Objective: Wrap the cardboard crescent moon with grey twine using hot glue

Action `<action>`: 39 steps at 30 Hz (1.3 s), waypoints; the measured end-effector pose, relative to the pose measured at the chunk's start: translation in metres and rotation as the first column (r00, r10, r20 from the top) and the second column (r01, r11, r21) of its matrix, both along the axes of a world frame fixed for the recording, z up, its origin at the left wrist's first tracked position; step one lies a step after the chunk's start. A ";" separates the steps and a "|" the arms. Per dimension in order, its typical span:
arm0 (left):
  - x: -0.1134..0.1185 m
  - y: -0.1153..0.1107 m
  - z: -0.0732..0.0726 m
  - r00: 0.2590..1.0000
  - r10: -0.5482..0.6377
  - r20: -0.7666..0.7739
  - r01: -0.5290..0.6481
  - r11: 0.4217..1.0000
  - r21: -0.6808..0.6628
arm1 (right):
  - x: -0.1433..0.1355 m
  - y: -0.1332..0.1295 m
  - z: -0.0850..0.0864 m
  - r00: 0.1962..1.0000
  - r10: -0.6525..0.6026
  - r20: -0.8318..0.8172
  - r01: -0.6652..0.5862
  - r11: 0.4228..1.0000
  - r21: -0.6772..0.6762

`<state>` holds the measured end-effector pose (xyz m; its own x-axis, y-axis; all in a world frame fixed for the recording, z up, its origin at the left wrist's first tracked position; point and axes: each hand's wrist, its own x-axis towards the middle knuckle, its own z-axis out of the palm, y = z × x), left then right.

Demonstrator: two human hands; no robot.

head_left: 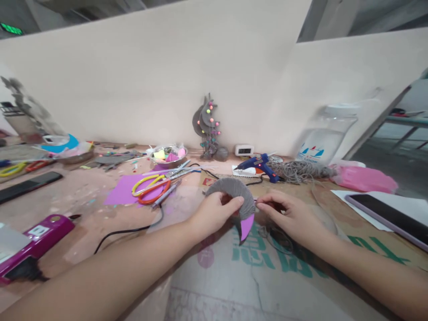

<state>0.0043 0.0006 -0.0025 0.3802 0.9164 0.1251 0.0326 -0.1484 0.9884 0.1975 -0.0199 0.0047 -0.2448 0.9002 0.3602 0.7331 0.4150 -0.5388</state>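
A crescent shape is wound in grey yarn over most of its length, and its lower tip shows bare purple. My left hand grips the crescent from its inner side, thumb lying across the yarn. Just to the right of the crescent, my right hand has thumb and fingertips pinched together, apparently on the grey yarn; the strand between the fingers is too thin to make out clearly. Loose loops of dark grey yarn hang below that hand over the printed cardboard.
Scissors lie on purple sheets at left. A blue glue gun, tangled grey yarn and a plastic jar stand behind. A decorated crescent ornament leans on the wall. Phones flank both sides; a purple power strip lies left.
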 end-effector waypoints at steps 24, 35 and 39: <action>-0.002 -0.001 -0.008 0.996 0.094 -0.002 -0.093 0.986 -0.142 | 0.002 -0.006 0.002 0.952 -0.052 -0.303 0.025 0.995 -0.093; 0.001 -0.008 0.001 0.995 0.091 0.046 -0.080 0.977 -0.199 | -0.008 -0.010 0.001 0.822 0.014 -0.569 -0.272 0.888 -0.371; 0.000 -0.006 -0.001 0.997 0.057 0.053 -0.046 0.982 -0.186 | -0.008 -0.011 0.003 0.834 0.018 -0.551 -0.258 0.896 -0.361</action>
